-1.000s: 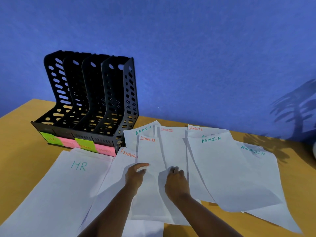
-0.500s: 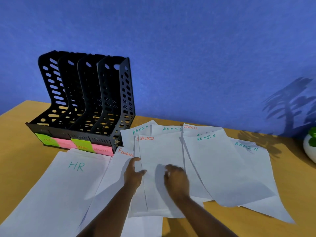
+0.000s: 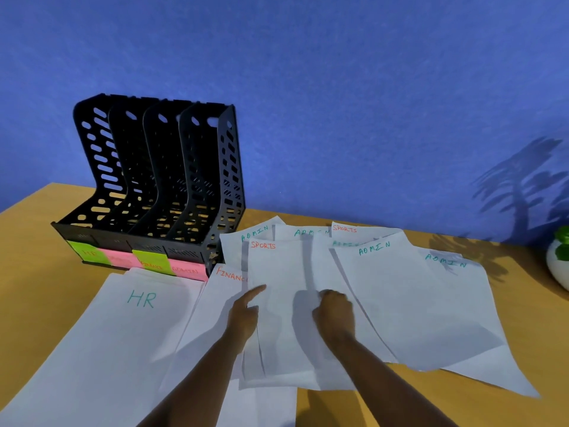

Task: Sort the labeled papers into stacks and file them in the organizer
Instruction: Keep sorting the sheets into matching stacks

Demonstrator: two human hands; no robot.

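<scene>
A white sheet marked SPORTS (image 3: 277, 272) lies on top in the middle of the spread, over other sheets. My left hand (image 3: 244, 315) grips its left edge, thumb on top. My right hand (image 3: 334, 312) rests on the same sheet with its fingers curled down onto it. Left of it lie a FINANCE sheet (image 3: 215, 303) and an HR stack (image 3: 123, 328). Several ADMIN sheets (image 3: 400, 297) and another SPORTS sheet (image 3: 354, 231) fan out to the right and behind. The black four-slot organizer (image 3: 160, 186) stands at the back left with green and pink labels.
The wooden table (image 3: 37, 272) meets a blue wall behind. A white pot with a green plant (image 3: 558, 263) stands at the right edge. Bare table shows at the front right and the far left.
My right hand has slid one SPORTS sheet leftward onto the other, so they now lie stacked. An ADMIN sheet behind them has come into sight. My left hand has shifted to the stack's left edge.
</scene>
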